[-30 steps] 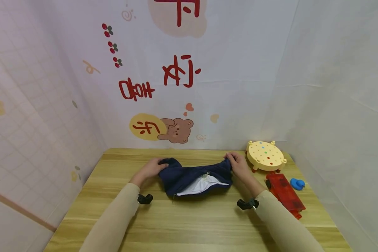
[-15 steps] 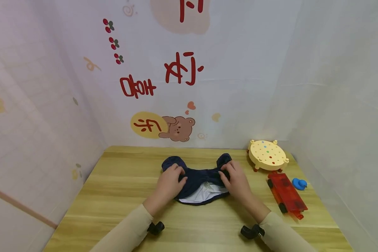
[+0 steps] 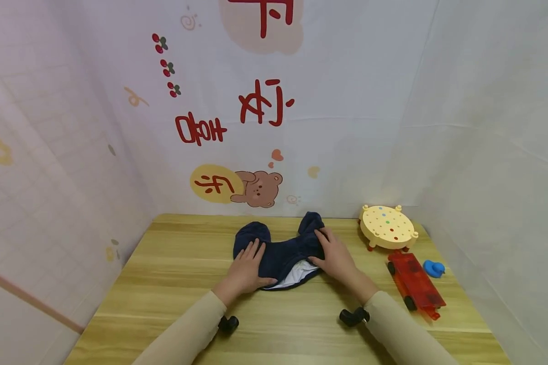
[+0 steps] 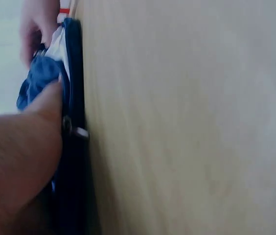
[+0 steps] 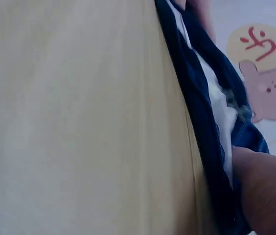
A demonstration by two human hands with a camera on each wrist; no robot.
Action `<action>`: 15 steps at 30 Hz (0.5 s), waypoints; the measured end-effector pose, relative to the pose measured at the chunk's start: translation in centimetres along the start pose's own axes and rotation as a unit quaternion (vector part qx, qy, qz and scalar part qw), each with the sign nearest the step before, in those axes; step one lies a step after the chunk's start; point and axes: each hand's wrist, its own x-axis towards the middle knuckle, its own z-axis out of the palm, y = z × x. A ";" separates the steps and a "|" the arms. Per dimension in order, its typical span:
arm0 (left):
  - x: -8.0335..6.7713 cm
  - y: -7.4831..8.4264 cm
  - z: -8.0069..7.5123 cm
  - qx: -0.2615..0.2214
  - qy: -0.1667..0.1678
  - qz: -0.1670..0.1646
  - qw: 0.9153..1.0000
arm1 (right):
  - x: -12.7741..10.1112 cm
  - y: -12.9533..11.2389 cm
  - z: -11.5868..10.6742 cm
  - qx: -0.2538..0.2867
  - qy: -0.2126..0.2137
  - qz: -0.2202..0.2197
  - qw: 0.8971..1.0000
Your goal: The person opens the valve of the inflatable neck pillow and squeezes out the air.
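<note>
A navy cloth cover (image 3: pixel 280 256), roughly U-shaped with two rounded lobes pointing away from me, lies on the table. Its front zip opening shows a white lining (image 3: pixel 298 272). My left hand (image 3: pixel 246 271) rests on the left part, fingers spread and straight, thumb near the opening's edge. The right hand (image 3: pixel 339 257) touches the right part, fingers over the cloth and thumb apart from them near the opening. In the left wrist view a metal zipper pull (image 4: pixel 79 131) hangs beside the left thumb. The right wrist view shows the lining (image 5: pixel 218 105) along the gaping opening.
At the right of the wooden table (image 3: pixel 274 324) stand a cream round toy stool (image 3: pixel 388 225), a red see-through toy car (image 3: pixel 415 284) and a blue toy duck (image 3: pixel 434 268). A printed white curtain (image 3: pixel 347 152) hangs behind the table's back edge.
Both hands have let go of the cover's outer ends and moved inward onto its top. The lobes now extend farther toward the back, and the left fingers have straightened out on the cloth.
</note>
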 end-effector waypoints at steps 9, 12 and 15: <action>0.5 -1.1 -0.7 -0.020 -0.017 0.035 0.999 | -0.1 1.4 0.3 0.032 -0.035 -0.008 0.999; -0.4 -0.5 -0.4 -0.040 0.008 0.043 0.998 | -1.6 0.8 0.2 0.070 0.015 -0.002 0.997; -1.1 0.9 -0.5 -0.063 0.041 0.057 0.996 | -2.9 0.0 0.1 0.069 0.077 -0.034 0.994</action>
